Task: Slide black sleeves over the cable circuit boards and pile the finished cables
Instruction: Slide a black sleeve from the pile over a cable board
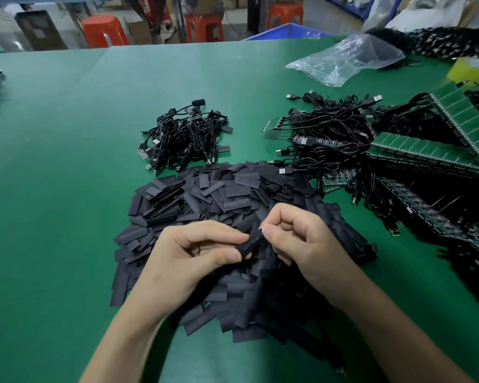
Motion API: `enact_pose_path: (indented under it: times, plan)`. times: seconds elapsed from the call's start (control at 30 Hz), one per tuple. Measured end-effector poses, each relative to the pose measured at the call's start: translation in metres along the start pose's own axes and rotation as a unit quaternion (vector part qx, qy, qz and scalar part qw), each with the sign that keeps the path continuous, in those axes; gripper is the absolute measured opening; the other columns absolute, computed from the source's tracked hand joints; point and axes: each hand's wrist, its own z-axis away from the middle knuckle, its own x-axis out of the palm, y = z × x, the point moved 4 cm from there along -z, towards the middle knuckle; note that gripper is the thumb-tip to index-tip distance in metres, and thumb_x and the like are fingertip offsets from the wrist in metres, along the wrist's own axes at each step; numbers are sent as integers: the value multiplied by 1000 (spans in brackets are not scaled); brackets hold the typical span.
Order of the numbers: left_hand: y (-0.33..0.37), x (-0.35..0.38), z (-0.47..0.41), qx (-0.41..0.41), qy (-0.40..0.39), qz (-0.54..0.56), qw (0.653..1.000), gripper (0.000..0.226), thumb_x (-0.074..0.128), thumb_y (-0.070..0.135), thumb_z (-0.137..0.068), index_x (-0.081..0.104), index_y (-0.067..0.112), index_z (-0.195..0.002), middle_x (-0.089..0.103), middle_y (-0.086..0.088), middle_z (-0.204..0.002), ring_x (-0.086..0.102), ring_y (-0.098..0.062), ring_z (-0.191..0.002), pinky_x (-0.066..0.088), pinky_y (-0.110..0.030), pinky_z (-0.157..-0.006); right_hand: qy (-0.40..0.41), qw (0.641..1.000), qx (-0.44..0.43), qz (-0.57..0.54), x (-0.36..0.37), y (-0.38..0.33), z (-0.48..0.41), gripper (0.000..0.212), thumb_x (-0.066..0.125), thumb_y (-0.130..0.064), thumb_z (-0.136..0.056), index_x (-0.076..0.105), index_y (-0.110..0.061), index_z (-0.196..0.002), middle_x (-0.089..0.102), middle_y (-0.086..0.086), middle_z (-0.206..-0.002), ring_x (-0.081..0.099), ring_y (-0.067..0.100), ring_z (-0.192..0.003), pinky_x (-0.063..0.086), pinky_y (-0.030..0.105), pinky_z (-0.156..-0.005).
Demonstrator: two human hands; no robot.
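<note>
Your left hand (194, 252) and right hand (299, 239) each have fingers (224, 257) clamped on one black sleeve (250, 244), held just above the loose sleeve heap (219, 194) on the counter (67, 161). Squeeze its edges so the flat mouth opens, then feed the board in straight; I cannot tell whether a board is inside. The finished cables (186, 136) lie beyond the heap.
</note>
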Motion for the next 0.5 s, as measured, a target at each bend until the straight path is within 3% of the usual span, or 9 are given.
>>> enact_pose_path:
  times: [0.13,0.3,0.43,0.5]
  plan:
    - [-1,2,0,-1,5,3,1000,22,83,14,-69,85,24,-88,79,1,-94,75,-8,-83,55,-14,-76,-7,1000,-3,4,-4,-1,-1,21,58,-30,-97,58,-23,-77,44,-12,-62,38,10,-60,33,26,-57]
    - [-6,3,0,-55,68,77,993,25,87,19,-66,85,21,-91,79,-15,-85,79,-22,-81,60,-20,-72,9,1000,3,-19,-5,2,-2,18,58,-31,-97,62,-23,-81,46,-8,-62,40,15,-59,37,36,-59]
    - [-8,-1,-1,-66,102,94,988,28,89,23,-67,84,20,-94,79,-17,-85,79,-23,-81,60,-20,-68,-2,999,17,-46,-6,4,-4,12,63,-34,-94,69,-24,-93,58,-6,-65,56,11,-61,51,25,-60]
    - [-8,-5,-2,-63,129,115,983,28,89,24,-65,84,20,-93,79,-16,-83,79,-21,-79,60,-19,-67,-34,998,31,-33,-10,4,-4,13,67,-38,-90,71,-26,-94,67,-1,-72,65,15,-66,55,27,-64]
